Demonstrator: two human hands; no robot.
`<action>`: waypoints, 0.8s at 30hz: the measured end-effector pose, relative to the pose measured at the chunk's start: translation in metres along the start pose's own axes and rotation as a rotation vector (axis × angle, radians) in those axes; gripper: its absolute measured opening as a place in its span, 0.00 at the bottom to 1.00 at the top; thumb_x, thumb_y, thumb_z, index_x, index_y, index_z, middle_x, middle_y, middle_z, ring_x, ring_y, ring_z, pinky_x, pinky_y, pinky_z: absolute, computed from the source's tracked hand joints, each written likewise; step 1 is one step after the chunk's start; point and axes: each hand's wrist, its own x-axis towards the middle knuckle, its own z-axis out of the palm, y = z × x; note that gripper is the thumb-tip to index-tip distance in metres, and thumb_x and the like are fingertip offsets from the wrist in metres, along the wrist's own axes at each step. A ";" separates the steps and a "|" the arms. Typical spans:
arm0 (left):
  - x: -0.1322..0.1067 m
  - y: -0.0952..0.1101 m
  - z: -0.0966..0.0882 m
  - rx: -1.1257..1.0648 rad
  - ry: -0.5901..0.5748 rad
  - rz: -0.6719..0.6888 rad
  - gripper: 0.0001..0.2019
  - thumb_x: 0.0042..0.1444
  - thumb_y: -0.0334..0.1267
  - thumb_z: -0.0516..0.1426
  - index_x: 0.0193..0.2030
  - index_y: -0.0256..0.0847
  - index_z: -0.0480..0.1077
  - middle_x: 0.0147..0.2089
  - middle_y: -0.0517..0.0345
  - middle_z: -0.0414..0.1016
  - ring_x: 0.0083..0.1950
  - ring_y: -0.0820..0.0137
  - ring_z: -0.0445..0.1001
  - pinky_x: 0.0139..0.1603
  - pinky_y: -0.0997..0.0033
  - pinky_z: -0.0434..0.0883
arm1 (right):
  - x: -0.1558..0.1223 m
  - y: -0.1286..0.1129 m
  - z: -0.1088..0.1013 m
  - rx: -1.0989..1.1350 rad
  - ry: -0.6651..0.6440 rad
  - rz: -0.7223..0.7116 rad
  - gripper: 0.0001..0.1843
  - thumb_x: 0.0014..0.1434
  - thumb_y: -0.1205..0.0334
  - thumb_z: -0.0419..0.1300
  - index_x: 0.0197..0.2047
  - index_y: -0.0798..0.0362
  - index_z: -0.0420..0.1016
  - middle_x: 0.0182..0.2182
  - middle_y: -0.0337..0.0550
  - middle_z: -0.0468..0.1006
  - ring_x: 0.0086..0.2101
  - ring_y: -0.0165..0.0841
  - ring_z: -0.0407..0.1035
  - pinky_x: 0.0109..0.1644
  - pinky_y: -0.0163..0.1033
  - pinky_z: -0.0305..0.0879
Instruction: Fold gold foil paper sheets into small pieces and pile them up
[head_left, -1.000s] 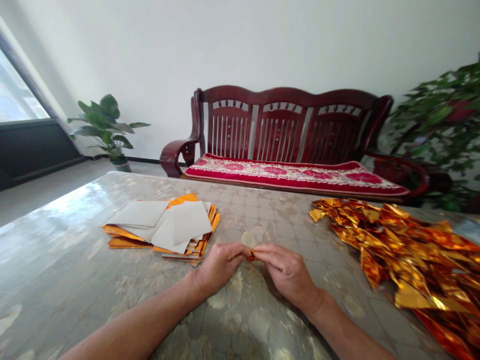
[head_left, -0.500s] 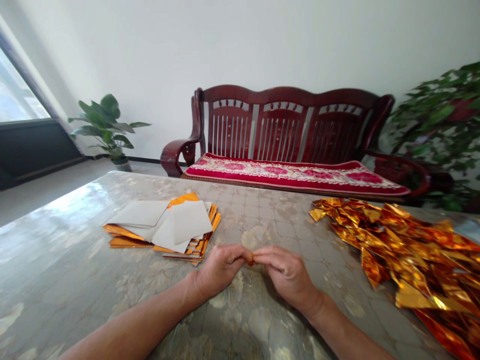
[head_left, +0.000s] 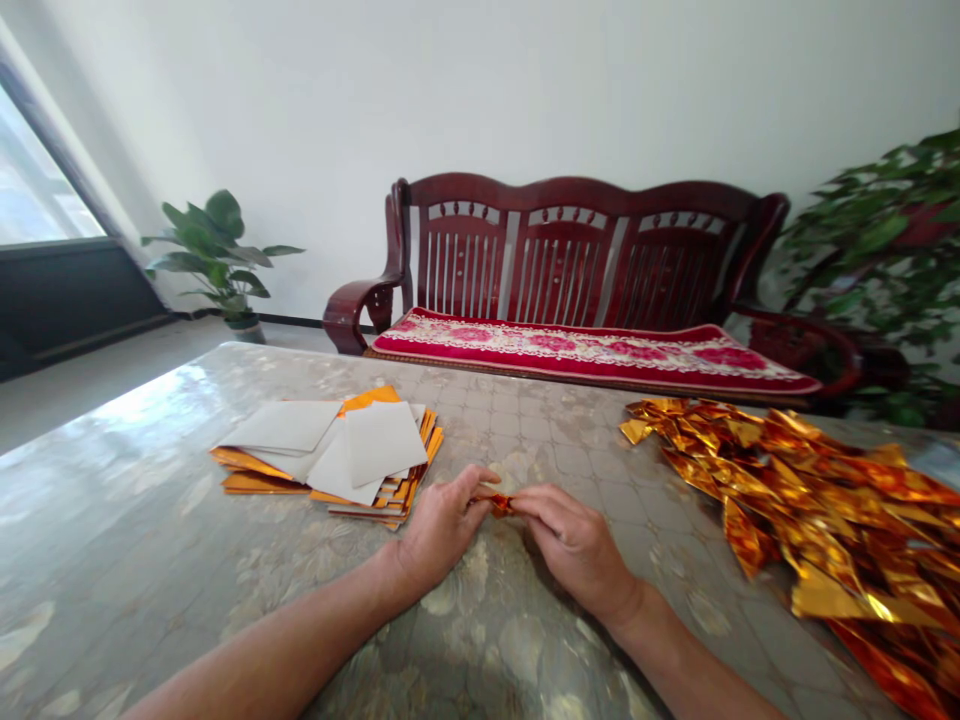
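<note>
Both hands meet over the middle of the table and hold one small piece of gold foil paper (head_left: 501, 506), mostly hidden in the fingers. My left hand (head_left: 444, 527) pinches its left end, with the index finger somewhat lifted above the thumb. At the other end, my right hand (head_left: 576, 548) is closed with its fingertips on the paper. Left of the hands lies a stack of flat paper sheets (head_left: 386, 445), white on one side and orange-gold on the other. A heap of folded, shiny gold foil pieces (head_left: 810, 500) spreads across the right side.
The table (head_left: 517, 635) has a glossy floral cover. Beyond its far edge stands a dark red wooden bench (head_left: 555, 260) with a red floral seat cover (head_left: 555, 342). A potted plant (head_left: 217, 260) stands at left, and another leafy plant (head_left: 892, 250) at right.
My left index finger has lifted and its grip has loosened a little, so more of the gold foil paper shows. My right hand stays nearly in place.
</note>
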 end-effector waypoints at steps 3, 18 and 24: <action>0.001 0.000 -0.001 0.139 -0.046 -0.030 0.10 0.60 0.33 0.56 0.45 0.46 0.76 0.39 0.62 0.83 0.42 0.68 0.80 0.43 0.73 0.70 | 0.000 0.000 0.000 -0.020 -0.007 -0.019 0.15 0.64 0.74 0.53 0.46 0.49 0.77 0.41 0.43 0.81 0.41 0.31 0.76 0.44 0.35 0.73; 0.003 0.011 -0.002 0.030 -0.141 0.024 0.12 0.64 0.35 0.52 0.38 0.41 0.77 0.34 0.62 0.79 0.35 0.73 0.74 0.36 0.78 0.64 | 0.000 0.001 -0.002 -0.048 -0.027 -0.017 0.16 0.65 0.73 0.53 0.47 0.50 0.79 0.40 0.44 0.82 0.40 0.31 0.77 0.43 0.34 0.73; 0.004 0.013 -0.001 0.071 -0.103 0.002 0.15 0.64 0.35 0.51 0.31 0.39 0.76 0.30 0.61 0.78 0.33 0.72 0.72 0.35 0.77 0.63 | 0.001 -0.004 -0.002 -0.035 -0.043 -0.039 0.15 0.65 0.72 0.54 0.48 0.49 0.79 0.40 0.44 0.82 0.39 0.31 0.76 0.43 0.35 0.73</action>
